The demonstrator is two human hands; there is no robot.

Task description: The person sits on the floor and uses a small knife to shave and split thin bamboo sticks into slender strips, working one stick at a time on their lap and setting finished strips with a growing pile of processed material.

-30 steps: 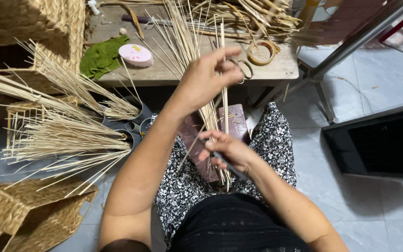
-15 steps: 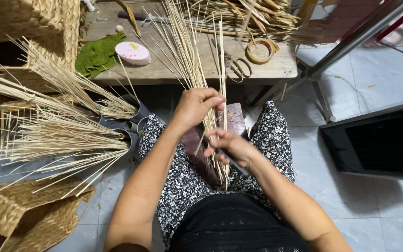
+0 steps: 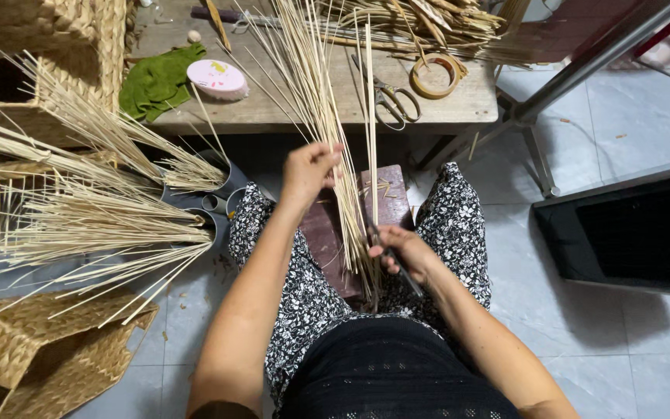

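Head view shows the left hand (image 3: 309, 172) closed around a bundle of pale straw stalks (image 3: 333, 116) rising over the wooden table (image 3: 273, 109). Lower, over a dark block (image 3: 327, 233) between the knees, the right hand (image 3: 401, 252) grips the bundle's base with a thin dark tool (image 3: 406, 275).

round pink container (image 3: 217, 78) on wooden table, dark rectangular screen (image 3: 637, 233) at right

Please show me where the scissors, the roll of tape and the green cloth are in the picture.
scissors (image 3: 394, 101), head view, on the crossing of the blades and handles.
roll of tape (image 3: 436, 75), head view, on its ring wall.
green cloth (image 3: 157, 81), head view, on its middle folds.
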